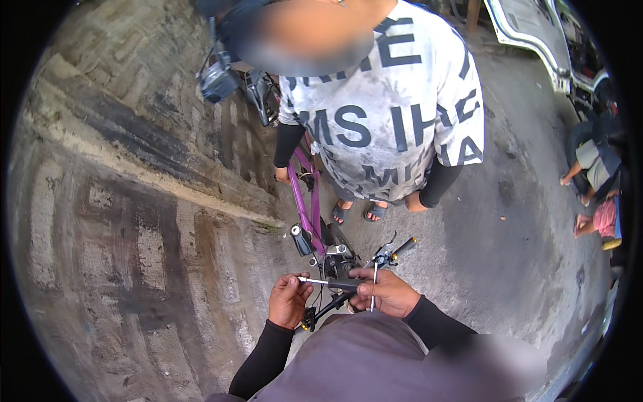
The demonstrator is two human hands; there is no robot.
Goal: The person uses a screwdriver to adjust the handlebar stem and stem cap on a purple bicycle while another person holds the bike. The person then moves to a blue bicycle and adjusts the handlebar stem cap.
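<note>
My left hand [289, 299] pinches the left end of a thin metal rod tool [320, 282] held level over the handlebar. My right hand [387, 293] grips the black handlebar [335, 305] of a purple bicycle [305, 201] near its stem, with a second thin silver rod hanging from its fingers. The bicycle frame runs away from me toward another person [395, 114] in a white printed shirt and sandals, whose hand holds the frame farther up.
A brick-paved slope with a concrete kerb [154, 174] fills the left. Grey asphalt [522, 228] lies to the right. A white vehicle [536, 33] stands at the top right, and people sit at the right edge [593, 167]. A black grip [404, 247] points right.
</note>
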